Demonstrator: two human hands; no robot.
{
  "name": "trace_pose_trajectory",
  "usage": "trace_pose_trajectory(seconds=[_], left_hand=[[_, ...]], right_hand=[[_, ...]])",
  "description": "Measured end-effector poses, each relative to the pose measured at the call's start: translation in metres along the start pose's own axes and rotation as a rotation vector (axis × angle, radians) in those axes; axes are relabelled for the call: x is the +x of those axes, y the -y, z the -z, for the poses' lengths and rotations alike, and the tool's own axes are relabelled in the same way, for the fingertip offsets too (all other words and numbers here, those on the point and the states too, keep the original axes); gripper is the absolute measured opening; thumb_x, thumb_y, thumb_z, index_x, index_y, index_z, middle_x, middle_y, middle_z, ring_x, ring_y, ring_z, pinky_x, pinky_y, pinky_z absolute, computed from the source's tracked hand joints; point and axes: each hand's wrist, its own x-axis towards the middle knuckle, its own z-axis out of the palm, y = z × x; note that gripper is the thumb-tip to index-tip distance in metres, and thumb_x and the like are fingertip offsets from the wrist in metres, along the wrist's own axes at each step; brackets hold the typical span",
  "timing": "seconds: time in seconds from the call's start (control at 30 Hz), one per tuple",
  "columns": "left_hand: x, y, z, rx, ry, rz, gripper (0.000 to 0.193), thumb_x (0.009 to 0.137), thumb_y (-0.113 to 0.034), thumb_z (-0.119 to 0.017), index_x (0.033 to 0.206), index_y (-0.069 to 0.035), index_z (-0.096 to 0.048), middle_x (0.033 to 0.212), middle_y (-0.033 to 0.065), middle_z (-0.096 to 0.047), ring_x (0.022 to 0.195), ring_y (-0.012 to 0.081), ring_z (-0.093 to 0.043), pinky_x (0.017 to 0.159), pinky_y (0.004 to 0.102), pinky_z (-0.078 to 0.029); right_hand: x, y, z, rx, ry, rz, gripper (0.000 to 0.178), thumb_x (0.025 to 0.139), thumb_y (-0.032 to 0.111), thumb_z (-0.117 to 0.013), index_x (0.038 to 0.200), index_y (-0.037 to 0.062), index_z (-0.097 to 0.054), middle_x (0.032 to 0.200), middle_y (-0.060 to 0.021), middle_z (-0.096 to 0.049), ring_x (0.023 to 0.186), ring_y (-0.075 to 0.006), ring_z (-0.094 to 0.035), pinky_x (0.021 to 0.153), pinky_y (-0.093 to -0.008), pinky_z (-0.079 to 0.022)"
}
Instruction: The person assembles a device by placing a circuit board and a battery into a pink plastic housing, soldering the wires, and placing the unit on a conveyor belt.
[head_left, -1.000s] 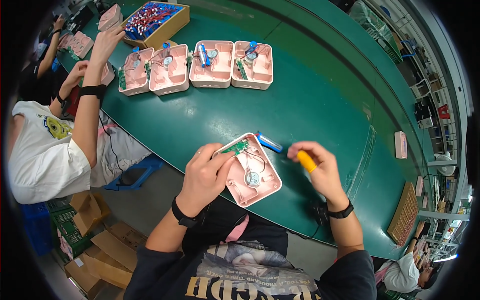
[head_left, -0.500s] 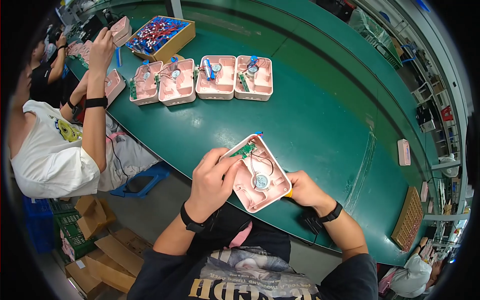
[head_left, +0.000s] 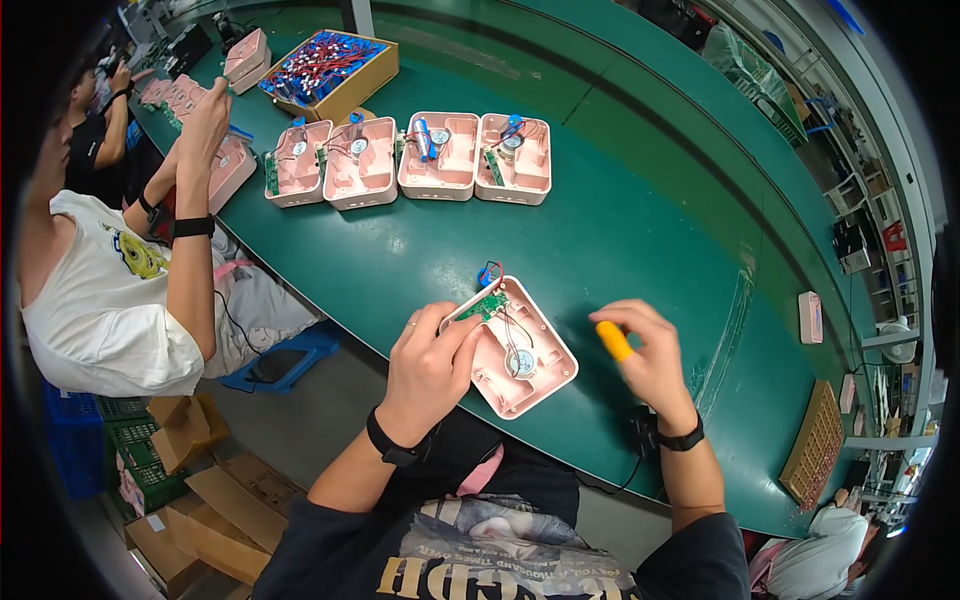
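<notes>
My left hand grips a pink plastic housing by its left wall, thumb and fingers closed near the green circuit board. The housing is tilted, its open side facing up, and a round silver speaker with thin dark wires sits inside. Just beyond the far corner is a blue battery on a red wire. Apart from the housing, to its right, my right hand holds nothing. Its fingers are spread loosely, and a yellow finger cot covers what looks like the thumb.
Several pink housings with boards and batteries stand in a row on the green table. Behind them is a cardboard box of blue batteries. A co-worker sits at left; a compartmented tray lies at right.
My right hand has let go of the housing and moved right and up. The left hand still holds the housing. More of the blue battery and its red wire shows beyond the far corner.
</notes>
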Motion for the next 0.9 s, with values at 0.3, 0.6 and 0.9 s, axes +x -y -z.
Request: trace_pose_trajectory(seconds=[0.3,0.6,0.9], left_hand=[[-0.009,-0.003,-0.012,0.117,0.013,-0.042,0.015,0.093,-0.004,-0.078,0.108,-0.001,-0.079,0.108,0.0148,-0.069,0.091,0.0336,-0.069,0.079,0.0429,-0.058],[-0.012,0.003,-0.012,0.097,0.080,-0.033,0.012,0.093,-0.005,-0.078,0.104,-0.001,-0.079,0.107,0.0154,-0.069,0.091,0.0341,-0.070,0.078,0.0436,-0.058],[-0.013,0.001,-0.007,0.073,0.116,-0.068,0.009,0.091,-0.007,-0.080,0.098,-0.001,-0.079,0.099,0.0131,-0.069,0.084,0.0322,-0.070,0.070,0.0427,-0.058]], right_hand=[[0.010,0.035,-0.051,-0.424,-0.009,0.213,0.031,0.097,0.017,-0.075,0.126,0.0057,-0.076,0.157,-0.0193,-0.054,0.146,-0.0459,-0.048,0.115,-0.0522,-0.046],[0.009,0.040,-0.056,-0.494,0.078,0.229,0.032,0.096,0.013,-0.072,0.128,0.0053,-0.076,0.158,-0.0210,-0.054,0.144,-0.0450,-0.050,0.115,-0.0518,-0.045],[0.068,0.003,-0.010,-0.351,-0.110,0.339,0.029,0.093,0.007,-0.073,0.122,0.0027,-0.077,0.121,-0.0172,-0.077,0.112,-0.0374,-0.071,0.098,-0.0451,-0.056]])
